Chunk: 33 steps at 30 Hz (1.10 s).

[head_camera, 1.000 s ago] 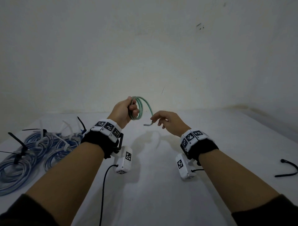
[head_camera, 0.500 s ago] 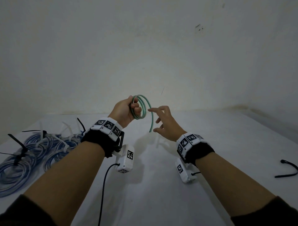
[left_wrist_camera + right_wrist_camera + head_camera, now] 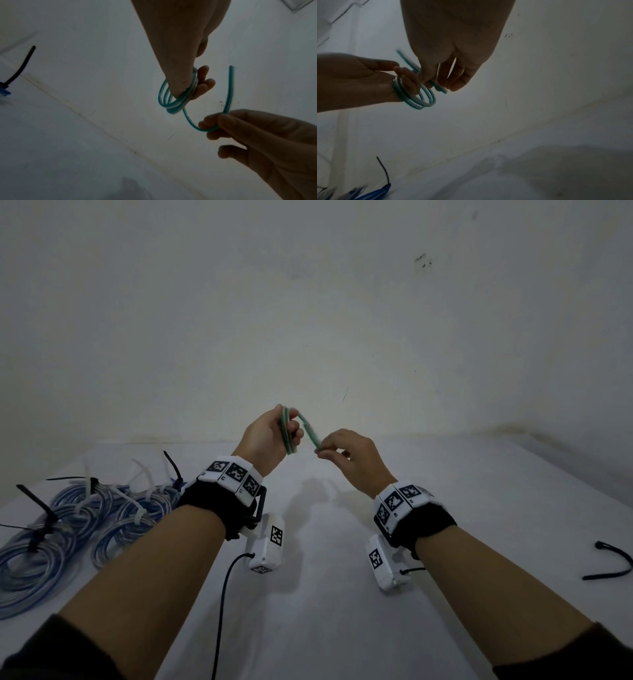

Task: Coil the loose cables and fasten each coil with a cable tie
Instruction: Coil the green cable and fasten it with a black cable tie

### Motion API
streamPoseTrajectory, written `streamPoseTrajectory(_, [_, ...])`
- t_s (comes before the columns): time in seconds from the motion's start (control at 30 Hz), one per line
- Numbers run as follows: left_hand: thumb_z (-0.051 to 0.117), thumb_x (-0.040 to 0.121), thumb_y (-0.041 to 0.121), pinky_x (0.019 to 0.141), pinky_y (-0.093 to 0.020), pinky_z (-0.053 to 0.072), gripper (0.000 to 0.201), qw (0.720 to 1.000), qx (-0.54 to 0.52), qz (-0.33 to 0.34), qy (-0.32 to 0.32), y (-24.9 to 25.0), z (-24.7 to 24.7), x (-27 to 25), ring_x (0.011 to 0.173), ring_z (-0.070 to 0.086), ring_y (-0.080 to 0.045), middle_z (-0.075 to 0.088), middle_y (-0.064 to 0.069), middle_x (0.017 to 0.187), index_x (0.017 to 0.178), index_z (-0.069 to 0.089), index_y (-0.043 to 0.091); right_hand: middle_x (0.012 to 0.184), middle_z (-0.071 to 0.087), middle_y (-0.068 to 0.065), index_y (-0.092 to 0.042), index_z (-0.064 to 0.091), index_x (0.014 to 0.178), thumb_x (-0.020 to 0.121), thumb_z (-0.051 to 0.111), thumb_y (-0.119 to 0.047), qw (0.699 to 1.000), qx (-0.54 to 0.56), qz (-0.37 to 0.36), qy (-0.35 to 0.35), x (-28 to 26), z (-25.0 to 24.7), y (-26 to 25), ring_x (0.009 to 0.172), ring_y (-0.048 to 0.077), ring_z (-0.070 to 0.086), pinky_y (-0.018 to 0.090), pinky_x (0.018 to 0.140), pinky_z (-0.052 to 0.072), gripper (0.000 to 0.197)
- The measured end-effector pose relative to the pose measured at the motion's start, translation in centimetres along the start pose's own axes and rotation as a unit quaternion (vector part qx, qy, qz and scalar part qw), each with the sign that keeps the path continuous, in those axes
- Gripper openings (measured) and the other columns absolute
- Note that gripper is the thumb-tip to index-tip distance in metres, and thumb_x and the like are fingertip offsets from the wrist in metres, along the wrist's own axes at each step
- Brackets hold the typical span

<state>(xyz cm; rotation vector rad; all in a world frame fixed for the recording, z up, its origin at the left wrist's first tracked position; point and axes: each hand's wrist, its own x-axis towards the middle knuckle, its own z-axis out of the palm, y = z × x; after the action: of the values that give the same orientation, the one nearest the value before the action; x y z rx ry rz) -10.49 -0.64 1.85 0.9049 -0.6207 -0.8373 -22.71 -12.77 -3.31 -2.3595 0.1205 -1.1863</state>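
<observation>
A green cable [image 3: 287,436] [image 3: 173,101] [image 3: 419,98] is wound into a small coil in the air above the white table [image 3: 342,594]. My left hand [image 3: 270,436] [image 3: 187,83] [image 3: 368,81] grips the coil between thumb and fingers. The cable's loose end [image 3: 229,92] [image 3: 310,434] runs out of the coil to my right hand [image 3: 346,453] [image 3: 223,121] [image 3: 436,79], which pinches it close to its tip. A black cable tie [image 3: 609,563] lies alone on the table at the far right.
Several blue cable coils [image 3: 68,529] fastened with white and black ties lie in a heap at the table's left. A pale wall [image 3: 308,302] stands right behind the table. A thin black cord [image 3: 222,594] hangs from the left wrist camera.
My right hand let the loose end go, reached up over it, then pinched it again close beside the coil. The coil has turned edge-on in my left hand.
</observation>
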Motion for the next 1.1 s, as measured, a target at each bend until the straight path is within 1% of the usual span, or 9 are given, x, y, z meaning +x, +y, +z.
streamPoseTrajectory(0.17, [0.036,0.098,0.013,0.070,-0.026,0.041,0.018,0.993,0.096,0.035,-0.052,-0.8,0.8,-0.5,0.069,0.045,-0.015,0.043,-0.003,0.073,0.083,0.046,0.010,0.076,0.065,-0.002,-0.005,0.072,0.086,0.084,0.066,-0.011,0.995,0.059,0.081,-0.011,0.6,0.7,-1.3,0.063,-0.002,0.057,0.023,0.063,0.050,0.009])
streamPoseTrajectory(0.33, [0.035,0.100,0.016,0.073,-0.028,0.039,0.016,0.956,0.278,0.087,-0.028,-1.3,0.9,-0.3,0.073,0.046,-0.016,0.048,-0.003,0.081,0.091,0.046,0.008,0.069,0.066,0.007,-0.004,0.066,0.081,0.081,0.069,-0.006,0.980,0.143,0.141,-0.014,0.7,0.5,-2.2,0.061,0.016,0.063,0.028,0.066,0.057,0.004])
streamPoseTrajectory(0.53, [0.036,0.100,0.019,0.075,-0.023,0.039,0.018,0.950,0.295,0.064,-0.075,-1.5,1.4,-0.6,0.077,0.048,-0.012,0.051,0.001,0.086,0.105,0.051,0.010,0.067,0.067,0.014,0.005,0.061,0.077,0.079,0.071,-0.004,0.968,0.176,0.178,-0.019,0.6,0.0,-2.6,0.061,0.023,0.068,0.034,0.064,0.059,0.013])
streamPoseTrajectory(0.7, [0.037,0.100,0.013,0.056,-0.009,0.038,0.024,0.921,0.371,0.083,-0.092,-1.7,2.0,-0.8,0.053,0.044,0.002,0.044,0.002,0.070,0.078,0.047,0.015,0.075,0.067,0.020,0.005,0.055,0.083,0.077,0.074,-0.009,0.963,0.193,0.184,-0.031,0.2,-1.2,-2.8,0.061,0.025,0.069,0.034,0.060,0.058,0.024])
streamPoseTrajectory(0.77, [0.035,0.100,0.015,0.060,-0.012,0.038,0.027,0.906,0.404,0.090,-0.088,-1.5,2.0,-0.8,0.060,0.046,-0.002,0.047,0.001,0.072,0.076,0.046,0.014,0.083,0.062,0.012,-0.003,0.052,0.090,0.082,0.070,-0.015,0.975,0.160,0.156,0.011,0.4,-1.9,-2.6,0.066,0.022,0.066,0.034,0.057,0.055,0.023])
streamPoseTrajectory(0.83, [0.032,0.101,0.016,0.062,-0.009,0.039,0.029,0.900,0.415,0.080,-0.106,-1.3,2.0,-0.8,0.067,0.048,-0.007,0.049,-0.001,0.075,0.078,0.048,0.013,0.100,0.057,0.003,-0.014,0.052,0.104,0.088,0.062,-0.018,0.982,0.130,0.126,0.046,0.7,-2.9,-2.1,0.085,0.017,0.059,0.035,0.068,0.053,0.019])
streamPoseTrajectory(0.93, [0.030,0.101,0.012,0.054,-0.008,0.038,0.029,0.909,0.386,0.039,-0.151,-1.4,2.4,-0.9,0.062,0.040,-0.010,0.040,-0.003,0.068,0.078,0.047,0.011,0.128,0.050,-0.007,-0.019,0.052,0.128,0.095,0.050,-0.018,0.990,0.101,0.089,-0.030,1.4,-4.2,-1.7,0.116,0.007,0.047,0.019,0.096,0.040,0.033])
streamPoseTrajectory(1.0, [0.031,0.101,0.013,0.054,-0.012,0.036,0.029,0.910,0.377,0.022,-0.170,-1.4,2.7,-0.8,0.058,0.038,-0.009,0.038,-0.003,0.068,0.079,0.049,0.010,0.125,0.056,-0.005,-0.013,0.057,0.125,0.097,0.046,-0.015,0.985,0.118,0.090,-0.088,1.6,-4.5,-1.9,0.118,0.004,0.048,0.012,0.100,0.035,0.030])
streamPoseTrajectory(1.1, [0.032,0.101,0.015,0.053,-0.013,0.034,0.031,0.907,0.381,0.025,-0.178,-1.6,2.8,-0.7,0.049,0.039,-0.003,0.039,-0.001,0.066,0.079,0.053,0.010,0.105,0.066,0.002,-0.008,0.064,0.109,0.096,0.048,-0.014,0.982,0.130,0.114,-0.082,1.6,-4.6,-1.6,0.102,0.009,0.059,0.022,0.095,0.043,0.021])
